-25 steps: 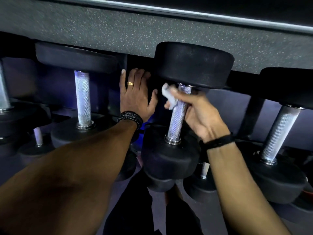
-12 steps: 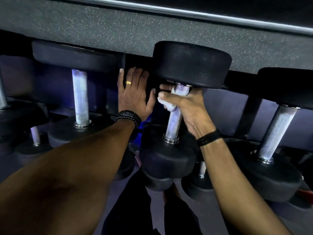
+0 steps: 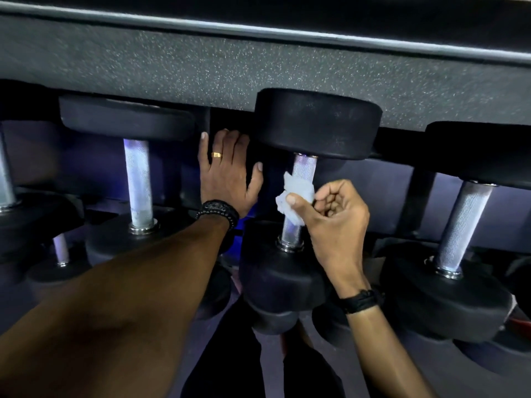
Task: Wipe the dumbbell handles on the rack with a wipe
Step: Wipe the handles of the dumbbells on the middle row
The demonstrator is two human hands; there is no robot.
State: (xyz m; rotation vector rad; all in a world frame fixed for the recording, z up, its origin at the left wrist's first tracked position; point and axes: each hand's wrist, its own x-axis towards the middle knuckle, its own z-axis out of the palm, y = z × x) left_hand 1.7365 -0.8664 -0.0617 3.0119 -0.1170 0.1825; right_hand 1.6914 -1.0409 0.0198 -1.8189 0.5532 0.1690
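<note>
Right hand slid down handle, pinching wipe | left hand flat on rack

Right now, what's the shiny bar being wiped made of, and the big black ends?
The handle looks like bright metal, probably steel, with a fine crosshatch grip pattern. The black heads look like matte rubber, dull and unreflective. The white wipe seems thin, crumpled paper or cloth.

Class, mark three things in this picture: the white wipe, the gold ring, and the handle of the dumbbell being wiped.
wipe (image 3: 296, 191): head view, on the crumpled middle of the wipe.
gold ring (image 3: 216, 155): head view, on the band's top.
dumbbell handle (image 3: 304, 168): head view, on the bare knurled metal above the wipe.
</note>
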